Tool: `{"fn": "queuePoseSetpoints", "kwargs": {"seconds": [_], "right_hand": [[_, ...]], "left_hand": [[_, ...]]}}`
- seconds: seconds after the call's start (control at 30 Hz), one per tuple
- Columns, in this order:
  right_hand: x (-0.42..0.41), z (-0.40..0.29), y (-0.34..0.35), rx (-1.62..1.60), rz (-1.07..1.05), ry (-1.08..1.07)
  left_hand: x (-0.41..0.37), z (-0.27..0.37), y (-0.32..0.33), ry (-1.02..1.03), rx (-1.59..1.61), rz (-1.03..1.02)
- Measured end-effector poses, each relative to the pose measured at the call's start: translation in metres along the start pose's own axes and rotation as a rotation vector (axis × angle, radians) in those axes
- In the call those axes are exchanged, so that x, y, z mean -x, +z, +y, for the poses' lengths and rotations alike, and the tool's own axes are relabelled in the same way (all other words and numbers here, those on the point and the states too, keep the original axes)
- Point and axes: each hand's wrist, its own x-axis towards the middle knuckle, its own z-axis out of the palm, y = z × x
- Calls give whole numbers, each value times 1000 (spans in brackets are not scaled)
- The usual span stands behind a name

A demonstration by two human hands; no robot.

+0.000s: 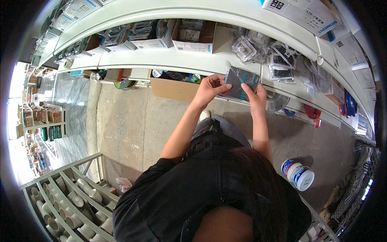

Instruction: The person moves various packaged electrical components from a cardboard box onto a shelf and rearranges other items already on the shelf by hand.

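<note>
Both of my hands hold a flat dark square packet in clear plastic wrap (237, 79), bearing turquoise writing. My left hand (213, 90) grips its left edge, thumb on the upper face. My right hand (255, 95) pinches the lower right corner, thumb also on top. The packet is just in front of the white shelf's edge (136, 67). Behind it on the shelf lie clear-wrapped switch or socket frames (244, 50) and darker wrapped frames (281, 65). An open cardboard box of wrapped socket plates (193, 47) stands to their left.
Above runs another shelf with Siemens boxes (305, 15). A long cardboard box (173, 89) sits below the shelf edge. White buckets (297, 175) stand on the concrete floor at right. A rack of plastic pipe fittings (72, 196) is at lower left. Coiled red wire (311, 112) hangs low at right.
</note>
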Motion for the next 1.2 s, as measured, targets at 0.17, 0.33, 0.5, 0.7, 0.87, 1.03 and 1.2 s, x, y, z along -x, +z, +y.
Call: {"fn": "queuePoseSetpoints", "kwargs": {"seconds": [0.17, 0.33, 0.5, 0.7, 0.87, 1.03, 1.2], "right_hand": [[5, 16, 6, 88, 66, -99], [10, 23, 16, -119, 108, -44], [-1, 37, 26, -194, 25, -16], [-21, 30, 39, -93, -24, 18], [-44, 43, 23, 29, -70, 144], [-76, 101, 3, 182, 177, 61], [-116, 94, -26, 47, 384, 11]], "left_hand": [[6, -11, -7, -19, -17, -26], [2, -4, -30, -253, 225, -145], [-9, 33, -65, -400, -56, -348], [-21, -2, -46, -182, -113, -268], [-31, -29, -38, -146, -116, -32], [-62, -63, -48, -214, 39, 203], [-72, -70, -50, -193, -193, 279]]}}
